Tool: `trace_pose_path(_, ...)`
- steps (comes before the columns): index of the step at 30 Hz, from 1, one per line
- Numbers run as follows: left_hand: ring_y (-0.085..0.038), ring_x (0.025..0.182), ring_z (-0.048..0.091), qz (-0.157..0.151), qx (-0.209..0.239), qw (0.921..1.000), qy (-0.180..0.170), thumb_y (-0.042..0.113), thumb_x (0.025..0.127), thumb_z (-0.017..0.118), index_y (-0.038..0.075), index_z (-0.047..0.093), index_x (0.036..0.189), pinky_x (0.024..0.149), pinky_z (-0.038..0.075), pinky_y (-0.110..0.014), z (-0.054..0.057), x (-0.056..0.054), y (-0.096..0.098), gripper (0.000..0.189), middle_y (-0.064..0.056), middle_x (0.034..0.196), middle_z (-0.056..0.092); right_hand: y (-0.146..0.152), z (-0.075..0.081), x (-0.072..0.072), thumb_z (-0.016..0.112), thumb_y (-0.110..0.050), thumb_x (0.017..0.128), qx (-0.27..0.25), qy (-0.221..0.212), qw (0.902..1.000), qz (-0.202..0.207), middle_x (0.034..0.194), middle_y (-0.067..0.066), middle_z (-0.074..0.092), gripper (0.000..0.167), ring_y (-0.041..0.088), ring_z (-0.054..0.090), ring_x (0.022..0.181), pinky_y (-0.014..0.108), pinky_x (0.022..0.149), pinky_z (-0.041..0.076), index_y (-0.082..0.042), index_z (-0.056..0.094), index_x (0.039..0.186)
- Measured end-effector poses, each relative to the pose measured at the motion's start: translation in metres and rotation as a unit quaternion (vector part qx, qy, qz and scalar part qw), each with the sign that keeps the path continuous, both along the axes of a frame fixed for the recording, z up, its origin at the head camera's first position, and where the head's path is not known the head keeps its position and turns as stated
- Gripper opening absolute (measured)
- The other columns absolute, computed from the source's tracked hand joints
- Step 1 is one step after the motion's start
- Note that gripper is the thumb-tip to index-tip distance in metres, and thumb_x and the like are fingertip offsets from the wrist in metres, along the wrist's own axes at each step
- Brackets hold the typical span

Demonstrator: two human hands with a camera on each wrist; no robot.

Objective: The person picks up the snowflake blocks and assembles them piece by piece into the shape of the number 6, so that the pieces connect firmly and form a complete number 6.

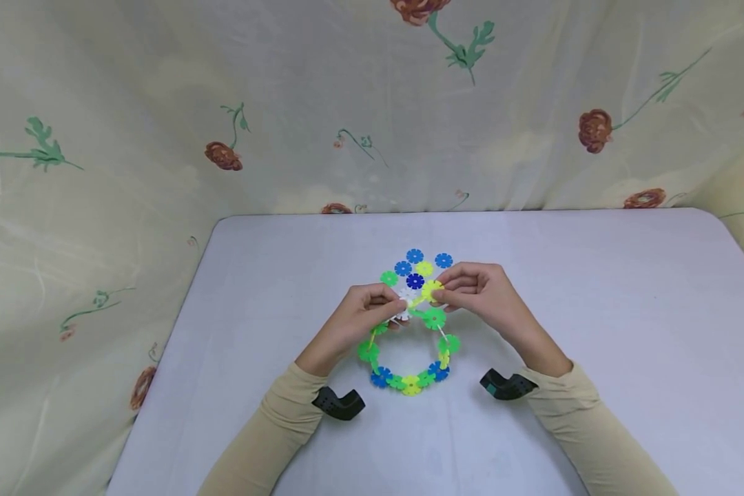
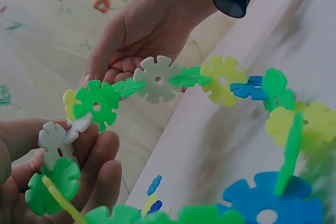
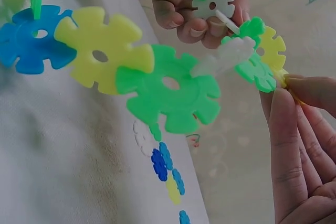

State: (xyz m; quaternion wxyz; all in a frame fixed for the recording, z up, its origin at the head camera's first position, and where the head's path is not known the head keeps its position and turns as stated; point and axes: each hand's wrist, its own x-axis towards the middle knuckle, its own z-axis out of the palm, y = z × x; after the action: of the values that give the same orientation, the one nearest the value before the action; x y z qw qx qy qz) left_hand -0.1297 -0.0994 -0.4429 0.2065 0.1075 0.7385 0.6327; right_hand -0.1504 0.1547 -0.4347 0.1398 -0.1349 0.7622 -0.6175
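Note:
A loop of interlocking flower-shaped discs, green, yellow, blue and white, is held up between both hands. My left hand pinches a white disc of the chain between thumb and fingers. Opposite it, the right hand pinches a yellow disc, which sits beside a green disc in the left wrist view. The two hands are close together at the far side of the loop. Whether the white and yellow discs there are joined, I cannot tell; fingers partly cover them.
Several loose discs lie on the white table just beyond the hands, among them a blue disc, a dark blue disc and a green disc. A flowered cloth hangs behind the table's far edge.

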Motion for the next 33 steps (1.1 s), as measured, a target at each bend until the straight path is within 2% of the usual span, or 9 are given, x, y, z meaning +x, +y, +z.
trace_pose_path(3, -0.023, 0.091, 0.076, -0.002, 0.008, 1.0, 0.001, 0.015, 0.104, 0.063, -0.003, 0.068, 0.104, 0.088, 0.062, -0.034, 0.0008, 0.0008, 0.0008, 0.018, -0.019, 0.099, 0.076, 0.0001, 0.0, -0.0005, 0.078, -0.012, 0.092, 0.002, -0.004, 1.0, 0.003, 0.086, -0.004, 0.079, 0.021, 0.015, 0.078, 0.077, 0.035, 0.075, 0.065, 0.005, 0.07, 0.102)
trace_pose_path(8, -0.04, 0.099, 0.074, -0.012, 0.009, 0.9998, 0.01, 0.013, 0.104, 0.064, -0.004, 0.068, 0.103, 0.09, 0.062, -0.035, 0.0018, 0.003, 0.0033, 0.018, -0.017, 0.097, 0.074, 0.0011, -0.001, -0.0003, 0.076, -0.005, 0.092, -0.019, -0.012, 0.9997, 0.011, 0.081, -0.003, 0.079, 0.015, 0.013, 0.077, 0.072, 0.037, 0.074, 0.065, 0.008, 0.069, 0.093)
trace_pose_path(13, -0.038, 0.098, 0.075, -0.01, 0.002, 0.9998, 0.017, 0.014, 0.103, 0.064, -0.003, 0.068, 0.103, 0.09, 0.062, -0.034, 0.0014, 0.0048, 0.005, 0.018, -0.023, 0.1, 0.074, 0.0006, -0.0031, -0.0006, 0.074, -0.002, 0.092, -0.035, -0.025, 0.999, 0.015, 0.079, -0.004, 0.078, 0.013, 0.012, 0.077, 0.073, 0.031, 0.072, 0.064, 0.01, 0.068, 0.091)
trace_pose_path(17, -0.035, 0.095, 0.075, -0.016, -0.01, 0.9994, 0.029, 0.017, 0.104, 0.064, -0.003, 0.069, 0.104, 0.09, 0.061, -0.032, -0.0002, 0.0054, 0.0062, 0.02, -0.027, 0.102, 0.073, 0.0, -0.0027, -0.0003, 0.073, -0.003, 0.093, -0.024, -0.035, 0.9988, 0.024, 0.078, -0.002, 0.078, 0.015, 0.013, 0.077, 0.071, 0.038, 0.073, 0.065, 0.011, 0.067, 0.091)
trace_pose_path(21, -0.03, 0.093, 0.076, -0.011, -0.028, 0.9989, 0.035, 0.019, 0.103, 0.065, 0.0, 0.071, 0.102, 0.089, 0.061, -0.032, -0.0005, 0.0054, 0.0052, 0.02, -0.022, 0.1, 0.075, -0.002, -0.0024, -0.0003, 0.072, -0.004, 0.093, -0.014, -0.034, 0.9988, 0.032, 0.08, 0.0, 0.079, 0.017, 0.014, 0.076, 0.071, 0.043, 0.075, 0.065, 0.012, 0.067, 0.093)
trace_pose_path(29, -0.032, 0.096, 0.076, 0.009, -0.021, 0.9996, 0.016, 0.019, 0.103, 0.066, 0.0, 0.071, 0.104, 0.09, 0.061, -0.033, 0.0022, 0.0047, 0.0032, 0.019, -0.017, 0.099, 0.076, -0.0028, -0.0047, -0.0013, 0.075, -0.009, 0.094, -0.008, -0.026, 0.9992, 0.029, 0.084, -0.003, 0.078, 0.018, 0.013, 0.077, 0.076, 0.046, 0.079, 0.064, 0.007, 0.068, 0.1)
trace_pose_path(33, -0.026, 0.093, 0.077, 0.016, -0.017, 0.9997, 0.003, 0.018, 0.103, 0.066, 0.0, 0.071, 0.105, 0.09, 0.062, -0.033, 0.003, 0.0036, 0.0037, 0.018, -0.017, 0.101, 0.076, 0.002, -0.008, -0.0044, 0.076, -0.015, 0.094, 0.002, -0.015, 0.9995, 0.026, 0.091, -0.002, 0.079, 0.023, 0.017, 0.078, 0.082, 0.048, 0.081, 0.063, 0.003, 0.07, 0.108)
